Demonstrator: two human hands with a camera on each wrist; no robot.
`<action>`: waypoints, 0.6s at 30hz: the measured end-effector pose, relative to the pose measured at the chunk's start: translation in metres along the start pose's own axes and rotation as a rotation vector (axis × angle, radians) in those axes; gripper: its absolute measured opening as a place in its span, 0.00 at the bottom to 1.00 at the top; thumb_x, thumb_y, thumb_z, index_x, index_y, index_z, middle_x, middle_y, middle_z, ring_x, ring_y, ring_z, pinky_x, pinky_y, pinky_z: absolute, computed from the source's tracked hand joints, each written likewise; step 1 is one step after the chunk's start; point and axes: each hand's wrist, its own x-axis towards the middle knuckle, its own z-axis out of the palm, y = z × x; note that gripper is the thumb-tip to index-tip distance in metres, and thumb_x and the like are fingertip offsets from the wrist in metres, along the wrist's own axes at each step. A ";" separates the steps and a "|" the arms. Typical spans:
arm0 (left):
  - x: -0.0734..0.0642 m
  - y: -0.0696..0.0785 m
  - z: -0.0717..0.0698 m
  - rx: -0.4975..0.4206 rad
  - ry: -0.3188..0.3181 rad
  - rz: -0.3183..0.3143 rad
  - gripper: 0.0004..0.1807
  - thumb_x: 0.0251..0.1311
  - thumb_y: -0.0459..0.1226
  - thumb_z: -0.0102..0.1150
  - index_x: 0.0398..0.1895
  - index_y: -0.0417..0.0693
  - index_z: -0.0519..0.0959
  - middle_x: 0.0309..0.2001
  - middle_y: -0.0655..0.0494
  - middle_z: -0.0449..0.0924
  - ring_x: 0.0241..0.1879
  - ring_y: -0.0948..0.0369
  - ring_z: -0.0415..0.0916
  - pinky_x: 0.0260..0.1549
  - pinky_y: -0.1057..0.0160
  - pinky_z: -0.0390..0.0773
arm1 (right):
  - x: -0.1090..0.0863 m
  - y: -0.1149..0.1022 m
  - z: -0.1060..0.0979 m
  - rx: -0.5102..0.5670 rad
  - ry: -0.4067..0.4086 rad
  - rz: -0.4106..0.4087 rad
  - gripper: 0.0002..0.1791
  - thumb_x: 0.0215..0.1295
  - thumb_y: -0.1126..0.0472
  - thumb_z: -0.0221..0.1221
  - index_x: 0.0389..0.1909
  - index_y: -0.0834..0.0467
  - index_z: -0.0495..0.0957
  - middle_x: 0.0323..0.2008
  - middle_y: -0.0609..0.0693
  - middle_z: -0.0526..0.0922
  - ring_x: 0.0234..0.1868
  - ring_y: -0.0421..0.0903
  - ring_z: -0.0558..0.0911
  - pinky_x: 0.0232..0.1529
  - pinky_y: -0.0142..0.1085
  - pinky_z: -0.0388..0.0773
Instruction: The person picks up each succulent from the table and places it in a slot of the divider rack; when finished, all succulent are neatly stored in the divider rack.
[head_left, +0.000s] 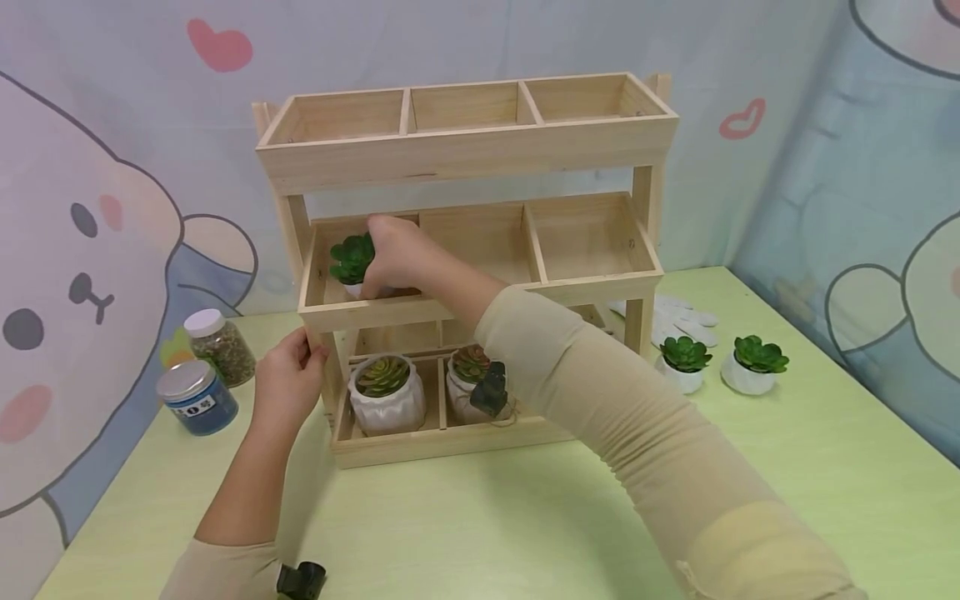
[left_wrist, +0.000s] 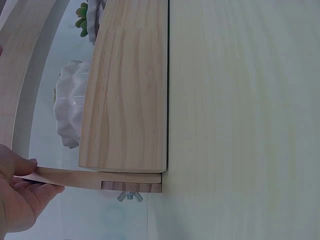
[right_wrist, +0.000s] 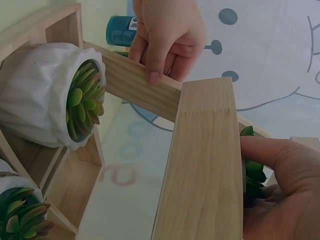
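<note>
My right hand [head_left: 397, 254] holds a small potted succulent [head_left: 352, 258] with dark green leaves inside the left compartment of the middle tier. Its white pot is mostly hidden behind my fingers; whether it touches the compartment floor I cannot tell. The three-tier wooden plant stand [head_left: 465, 154] has divided trays. At its left side, my left hand [head_left: 288, 375] pinches the slanted side post [left_wrist: 70, 177] between thumb and fingers. On the bottom tier sit two larger succulents in white ribbed pots, one potted succulent [head_left: 386, 396] at left and another [head_left: 468, 383] partly covered by my right sleeve.
Two small white-potted succulents [head_left: 686, 362] stand on the table right of the stand, near white gloves [head_left: 678, 321]. Left of it are a blue jar [head_left: 198, 400] and a white-lidded jar [head_left: 221, 346] of granules. A metal wing nut [left_wrist: 130, 196] sticks out from the post's foot.
</note>
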 end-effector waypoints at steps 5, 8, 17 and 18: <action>0.000 0.000 0.000 -0.011 -0.004 0.000 0.22 0.67 0.32 0.49 0.62 0.32 0.67 0.56 0.36 0.71 0.54 0.42 0.71 0.48 0.47 0.76 | 0.003 0.000 0.000 -0.064 -0.026 -0.007 0.34 0.46 0.58 0.72 0.53 0.60 0.68 0.46 0.49 0.75 0.43 0.43 0.75 0.38 0.31 0.75; 0.001 0.000 0.000 -0.018 -0.002 0.004 0.22 0.67 0.31 0.49 0.62 0.31 0.67 0.56 0.35 0.71 0.54 0.42 0.71 0.48 0.47 0.75 | 0.003 -0.002 -0.001 -0.079 -0.033 -0.007 0.33 0.47 0.58 0.72 0.53 0.60 0.68 0.46 0.49 0.75 0.44 0.43 0.75 0.38 0.30 0.75; 0.001 0.000 -0.001 -0.031 -0.006 -0.009 0.22 0.67 0.31 0.48 0.63 0.32 0.66 0.57 0.35 0.70 0.54 0.43 0.71 0.48 0.48 0.75 | 0.000 -0.003 -0.001 -0.050 -0.014 0.016 0.42 0.45 0.52 0.73 0.57 0.61 0.61 0.48 0.51 0.74 0.47 0.45 0.75 0.42 0.32 0.76; 0.001 -0.001 -0.001 -0.033 -0.007 -0.010 0.22 0.67 0.31 0.48 0.63 0.32 0.66 0.57 0.36 0.70 0.54 0.43 0.71 0.48 0.48 0.75 | 0.000 -0.002 -0.001 -0.040 -0.013 0.016 0.43 0.45 0.51 0.73 0.58 0.61 0.61 0.49 0.51 0.73 0.49 0.45 0.75 0.43 0.33 0.76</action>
